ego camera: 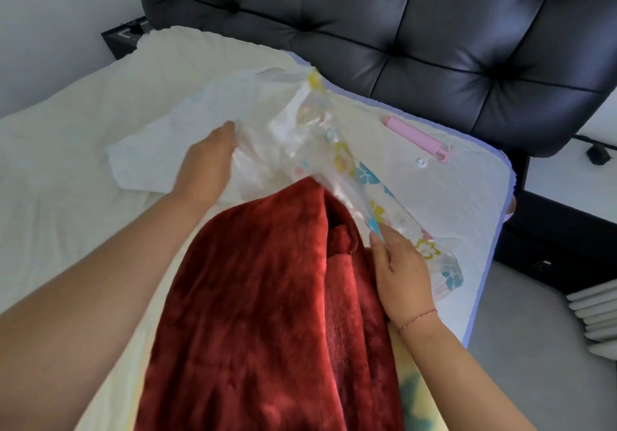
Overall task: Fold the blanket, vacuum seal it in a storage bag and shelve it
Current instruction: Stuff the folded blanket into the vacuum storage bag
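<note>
Now both hands, left hand and right hand, grip the storage bag mouth; keep it stretched wide so the blanket slides in flat.

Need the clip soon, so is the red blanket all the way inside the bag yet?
No. Only the tip of the red blanket meets the bag mouth; most lies outside.
</note>
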